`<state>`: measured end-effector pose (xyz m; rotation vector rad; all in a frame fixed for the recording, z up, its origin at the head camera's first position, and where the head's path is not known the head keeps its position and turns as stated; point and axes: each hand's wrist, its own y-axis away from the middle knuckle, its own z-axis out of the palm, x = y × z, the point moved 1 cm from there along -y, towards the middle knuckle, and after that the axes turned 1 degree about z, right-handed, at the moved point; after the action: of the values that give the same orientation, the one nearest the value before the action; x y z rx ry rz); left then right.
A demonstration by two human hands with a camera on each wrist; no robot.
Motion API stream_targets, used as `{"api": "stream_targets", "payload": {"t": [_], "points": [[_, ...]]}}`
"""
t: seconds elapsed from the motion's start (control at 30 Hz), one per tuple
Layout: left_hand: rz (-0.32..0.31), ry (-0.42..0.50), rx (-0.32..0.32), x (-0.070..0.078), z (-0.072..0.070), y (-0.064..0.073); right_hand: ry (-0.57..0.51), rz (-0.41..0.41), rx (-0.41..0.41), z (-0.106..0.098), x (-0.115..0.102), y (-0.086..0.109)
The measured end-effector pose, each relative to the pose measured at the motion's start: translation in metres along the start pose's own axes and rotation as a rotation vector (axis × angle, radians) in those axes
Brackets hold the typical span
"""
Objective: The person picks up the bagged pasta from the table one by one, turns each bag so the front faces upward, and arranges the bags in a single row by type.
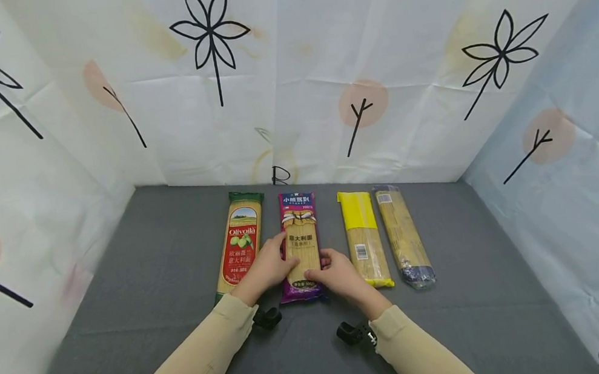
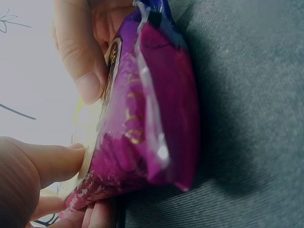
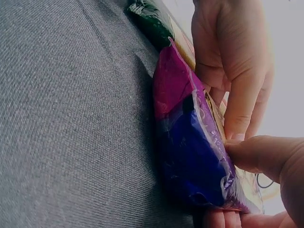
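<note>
Both hands hold a purple and blue pasta packet (image 1: 302,241) with a clear window of spaghetti, lying on the grey cloth. My left hand (image 1: 271,264) grips its left side, thumb on top and fingers at the edge. On the lower right side my right hand (image 1: 343,275) pinches it the same way, thumb over the front. In the left wrist view the packet's purple end (image 2: 166,109) touches the cloth. The right wrist view shows its blue and magenta end (image 3: 194,152), with fingertips tucked at the edge.
Left of the hands lies a red and green Olivoilà pasta packet (image 1: 239,242), partly behind the left forearm. To the right lie a yellow-topped pasta packet (image 1: 365,238) and a clear-wrapped one with a blue end (image 1: 404,237). Patterned white curtains (image 1: 287,72) enclose the grey table (image 1: 139,277).
</note>
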<state>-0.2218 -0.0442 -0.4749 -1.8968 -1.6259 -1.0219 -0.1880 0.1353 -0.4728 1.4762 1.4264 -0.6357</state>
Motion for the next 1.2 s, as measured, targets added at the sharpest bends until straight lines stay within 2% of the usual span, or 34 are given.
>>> {"api": "stream_targets", "payload": {"t": [0.27, 0.4, 0.67, 0.97, 1.2], "points": [[0.005, 0.008, -0.013, -0.001, 0.0, -0.002, 0.015, -0.078, -0.008, 0.005, -0.003, 0.003], [0.002, 0.014, -0.005, 0.001, 0.001, -0.001, -0.017, -0.092, -0.022, 0.007, -0.003, 0.003], [0.015, 0.036, 0.045, 0.005, 0.003, -0.003, -0.124, -0.083, 0.002, 0.013, -0.003, 0.009], [0.031, 0.027, 0.052, 0.003, 0.005, -0.006, -0.3, -0.023, -0.02, 0.015, -0.002, 0.011], [0.045, 0.034, 0.043, 0.006, 0.005, -0.005, -0.318, -0.024, -0.039, 0.015, 0.001, 0.009]]}}
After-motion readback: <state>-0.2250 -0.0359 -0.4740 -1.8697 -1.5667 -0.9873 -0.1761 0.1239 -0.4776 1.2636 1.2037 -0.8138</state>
